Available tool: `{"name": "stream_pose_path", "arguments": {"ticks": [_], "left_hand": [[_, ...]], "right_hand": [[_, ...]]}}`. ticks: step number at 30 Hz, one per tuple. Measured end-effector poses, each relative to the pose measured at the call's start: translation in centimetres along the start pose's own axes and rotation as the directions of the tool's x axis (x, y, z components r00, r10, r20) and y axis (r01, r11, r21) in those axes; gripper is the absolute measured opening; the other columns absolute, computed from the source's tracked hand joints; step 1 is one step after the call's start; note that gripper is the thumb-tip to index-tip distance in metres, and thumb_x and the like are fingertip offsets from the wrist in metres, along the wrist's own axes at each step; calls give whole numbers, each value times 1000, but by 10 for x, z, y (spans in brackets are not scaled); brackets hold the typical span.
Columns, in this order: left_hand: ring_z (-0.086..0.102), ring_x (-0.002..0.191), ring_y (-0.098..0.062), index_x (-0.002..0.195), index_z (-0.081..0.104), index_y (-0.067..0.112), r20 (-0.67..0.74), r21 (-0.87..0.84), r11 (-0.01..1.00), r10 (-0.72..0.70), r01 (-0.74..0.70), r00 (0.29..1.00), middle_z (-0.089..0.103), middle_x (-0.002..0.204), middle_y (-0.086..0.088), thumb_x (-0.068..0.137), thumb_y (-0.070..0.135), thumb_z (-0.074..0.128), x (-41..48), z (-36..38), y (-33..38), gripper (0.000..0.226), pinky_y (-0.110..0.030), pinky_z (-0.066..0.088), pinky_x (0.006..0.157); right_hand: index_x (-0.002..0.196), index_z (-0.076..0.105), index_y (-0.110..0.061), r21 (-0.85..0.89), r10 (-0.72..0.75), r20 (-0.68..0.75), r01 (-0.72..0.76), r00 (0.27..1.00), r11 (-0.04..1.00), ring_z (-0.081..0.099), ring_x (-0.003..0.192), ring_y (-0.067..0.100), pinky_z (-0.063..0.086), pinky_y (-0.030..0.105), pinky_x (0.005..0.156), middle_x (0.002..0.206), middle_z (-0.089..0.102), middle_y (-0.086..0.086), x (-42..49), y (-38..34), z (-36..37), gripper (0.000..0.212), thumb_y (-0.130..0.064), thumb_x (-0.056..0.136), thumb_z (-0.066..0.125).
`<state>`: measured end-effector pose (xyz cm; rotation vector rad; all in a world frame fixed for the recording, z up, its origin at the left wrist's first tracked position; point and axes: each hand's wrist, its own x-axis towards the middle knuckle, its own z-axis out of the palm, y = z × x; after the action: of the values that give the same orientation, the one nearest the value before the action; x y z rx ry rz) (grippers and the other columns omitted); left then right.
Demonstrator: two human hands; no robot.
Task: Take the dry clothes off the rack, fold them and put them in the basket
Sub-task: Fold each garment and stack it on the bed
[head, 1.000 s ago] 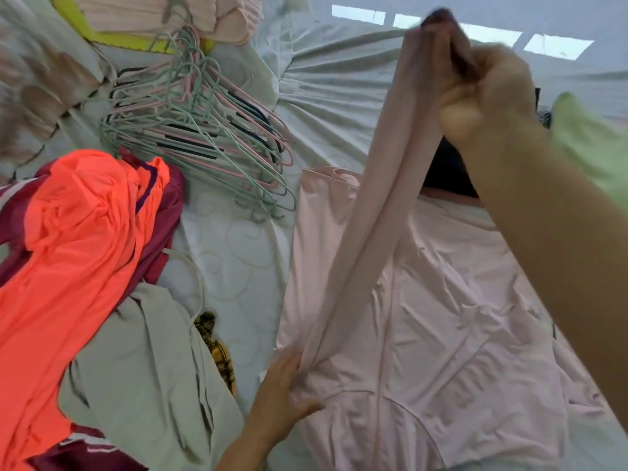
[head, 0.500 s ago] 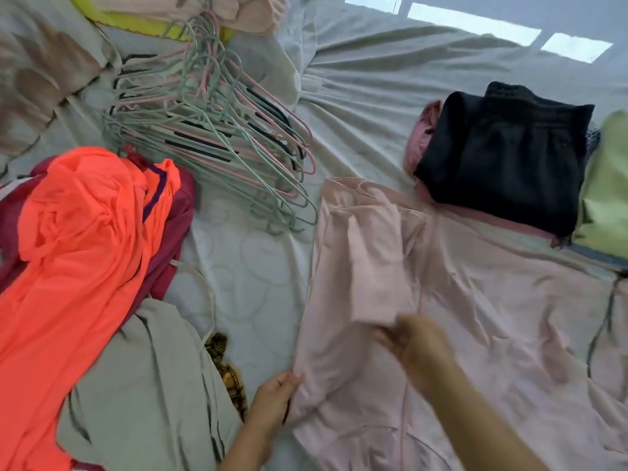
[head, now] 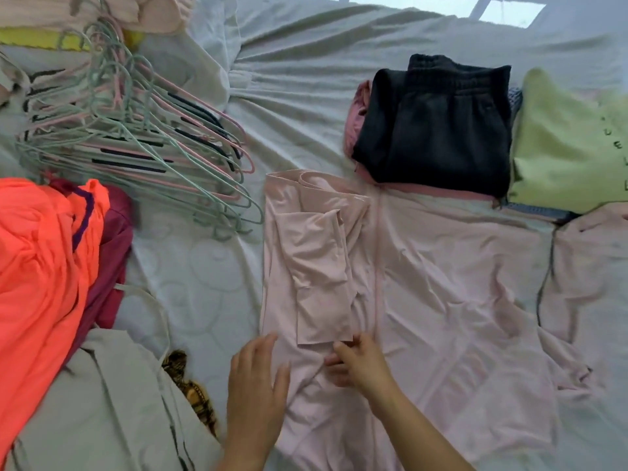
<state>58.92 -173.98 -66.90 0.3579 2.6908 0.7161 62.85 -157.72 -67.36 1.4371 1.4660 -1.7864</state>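
Hands, left (head: 256, 385), right (head: 360, 367) — on pink garment (head: 441, 283)

Centre and right of the frame: a pale pink thin-fabric garment (head: 441, 283), plain, with one darker pink seam line. Upper right: a black folded knit garment (head: 438, 130) and a lime green folded cloth (head: 560, 147) with small dark letters. Left: a neon orange garment (head: 37, 253), a maroon garment (head: 115, 239) with a purple stripe, a plain beige garment (head: 102, 402). Upper left: mint green and pink wire hangers (head: 136, 130) with black strips. The bed sheet (head: 204, 283) is greyish white with faint swirls.
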Motion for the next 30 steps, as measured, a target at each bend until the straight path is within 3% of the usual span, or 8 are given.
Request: {"name": "stream_pose_path", "arguments": {"ticks": [3,6,11,14,18,23,27,30], "left_hand": [[43,98,-15,121,50,23,120,227,901,351,-370,928,51,120,5,93,53,26,6,24,11,47,-27,49,77],[52,89,-18,107,63,28,275,356,870,251,-341,928,64,114,4,77,56,35,18,35,18,50,-33,54,61],[64,70,-30,84,69,20,291,417,860,181,-295,939,68,97,-4,74,45,60,20,34,43,29,-38,51,53],[61,77,-38,87,65,10,236,352,914,121,-201,964,64,97,-14,59,19,86,14,47,63,36,-43,52,61],[55,85,-30,91,64,6,215,181,954,200,-240,956,60,94,-14,76,31,55,6,72,98,31,-36,48,74],[57,88,-26,99,60,8,305,-10,953,292,-304,906,59,96,-8,92,23,50,24,97,191,20,-31,39,73],[53,92,-25,96,58,6,328,-44,936,343,-349,880,57,99,-9,94,20,48,58,135,284,17,-30,35,71],[52,99,-30,102,57,4,383,57,923,332,-381,862,57,109,-13,94,23,49,79,171,328,21,-35,40,77]], "right_hand": [[105,44,-6,73,3,-20,-2,1000,997,61,64,21,46,24,52,81,65,14,0,12,-26,12,-6,93,44],[104,45,-7,171,-7,-183,39,983,984,64,62,19,47,24,51,79,67,14,5,28,-81,10,-6,93,45],[96,47,-6,143,-79,-491,169,868,975,60,66,22,46,29,61,91,64,22,-4,46,-188,7,-1,92,46],[95,53,-10,-192,-321,-590,257,741,947,55,83,24,46,38,78,104,59,16,-7,49,-228,9,-2,91,50],[121,53,3,-608,-569,-525,189,633,771,44,118,38,34,46,100,132,46,20,19,32,-263,43,-3,80,65],[133,43,-1,-378,-336,-723,62,604,924,29,130,38,30,45,102,145,30,20,36,18,-307,56,-24,86,63],[129,41,3,-54,-29,-729,-14,684,998,43,119,42,41,46,96,137,35,24,47,21,-337,60,-21,81,68],[124,47,1,-123,-10,-697,-106,717,987,47,114,41,44,47,93,130,44,25,41,37,-345,65,-33,74,74]]}}
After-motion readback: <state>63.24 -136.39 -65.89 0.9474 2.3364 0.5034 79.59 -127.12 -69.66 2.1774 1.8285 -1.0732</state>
